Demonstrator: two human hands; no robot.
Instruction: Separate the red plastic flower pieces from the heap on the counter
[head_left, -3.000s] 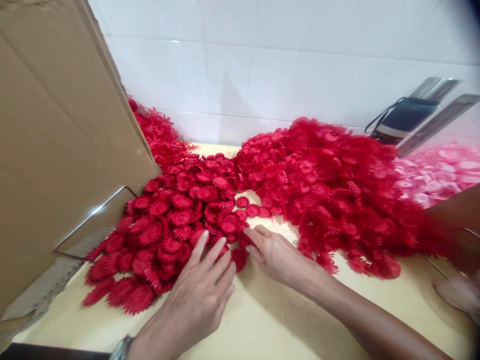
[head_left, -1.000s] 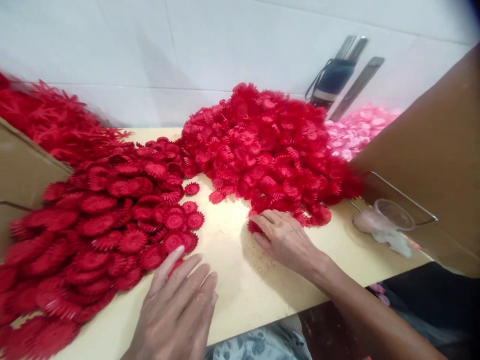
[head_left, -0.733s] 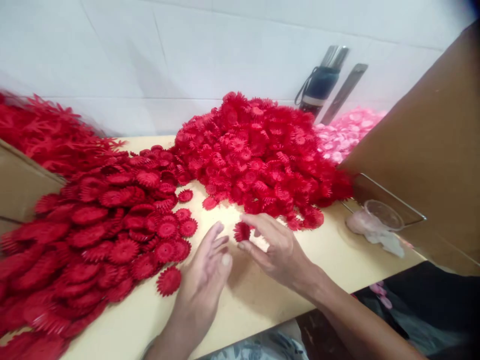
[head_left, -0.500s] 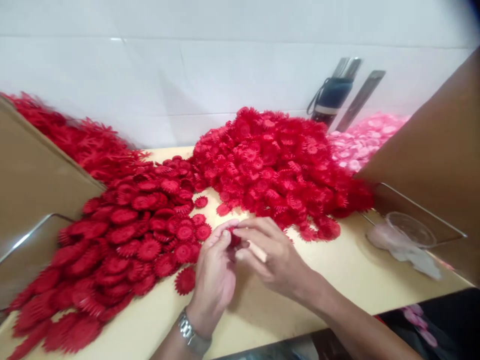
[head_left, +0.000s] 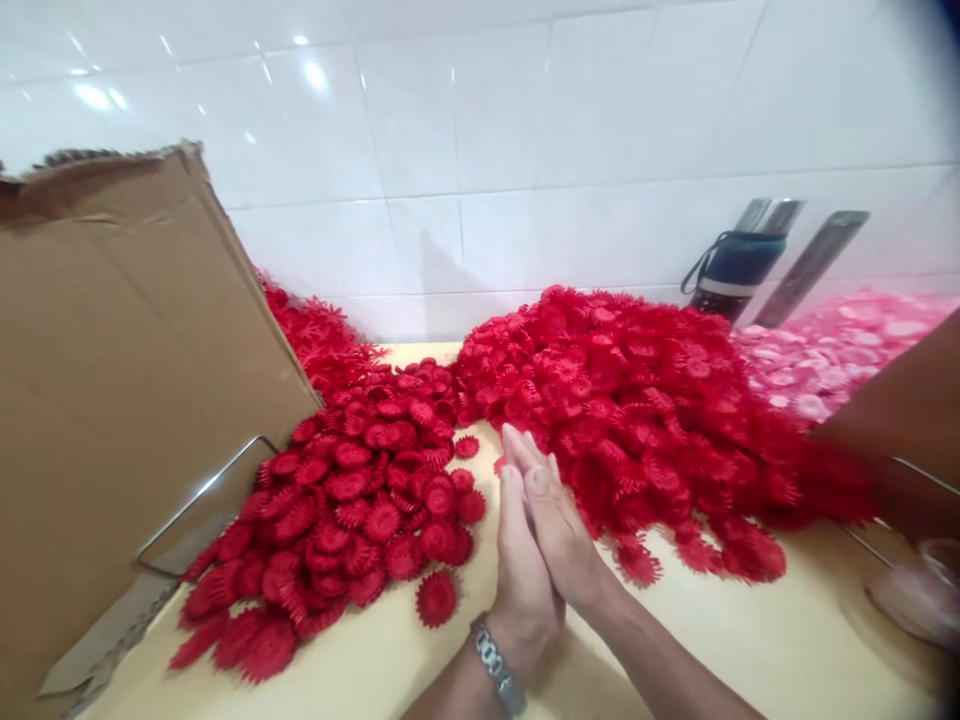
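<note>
Head view: yellow tabletop [head_left: 375, 655] meets tiled wall [head_left: 495, 130].

Blue btl [head_left: 744, 262] nr tiled wall [head_left: 585, 110]

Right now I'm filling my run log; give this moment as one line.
left hand: palm to right hand; between palms: hidden; left: red discs; right: red heap; rear: flask

I judge my station a small craft workshop: red fringed discs [head_left: 645, 400] heaped on the table [head_left: 750, 640], pink pieces [head_left: 840, 345], cardboard partition [head_left: 142, 350], tiled wall [head_left: 525, 130].
</note>
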